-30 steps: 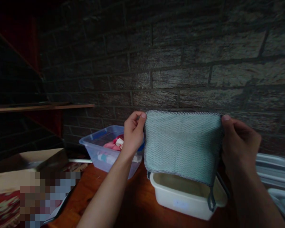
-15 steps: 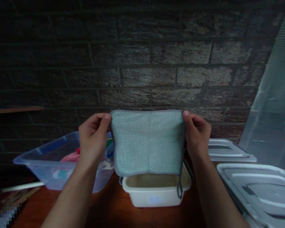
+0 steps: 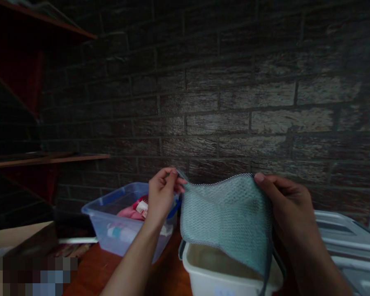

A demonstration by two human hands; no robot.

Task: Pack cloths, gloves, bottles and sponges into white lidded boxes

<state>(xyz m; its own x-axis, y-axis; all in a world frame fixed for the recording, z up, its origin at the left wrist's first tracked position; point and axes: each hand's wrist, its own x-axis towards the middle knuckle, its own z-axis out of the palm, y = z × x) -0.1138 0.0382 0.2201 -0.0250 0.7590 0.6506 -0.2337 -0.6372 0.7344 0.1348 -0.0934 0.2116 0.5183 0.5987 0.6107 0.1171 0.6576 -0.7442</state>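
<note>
A pale green textured cleaning cloth (image 3: pixel 225 218) with a dark-and-white stitched edge hangs between my two hands. My left hand (image 3: pixel 165 189) pinches its upper left corner between thumb and fingers. At the upper right corner, my right hand (image 3: pixel 291 205) grips the cloth with the thumb in front. The top edge sags in the middle, and the lower right corner droops with a dark loop below it. Behind and under the cloth stands a cream plastic tub (image 3: pixel 203 273), its inside partly hidden by the fabric.
Left of the tub, a clear plastic bin (image 3: pixel 123 242) holds pink and red items and other things. Grey-lidded containers (image 3: pixel 348 234) stand at the right. A brick wall (image 3: pixel 200 98) rises behind; wooden shelves (image 3: pixel 49 159) and a cardboard box (image 3: pixel 24 238) are at the left.
The view has turned left, showing more shelving. The cloth, stretched flat before, now sags along its top and twists at the lower right. Both hands still hold its corners.
</note>
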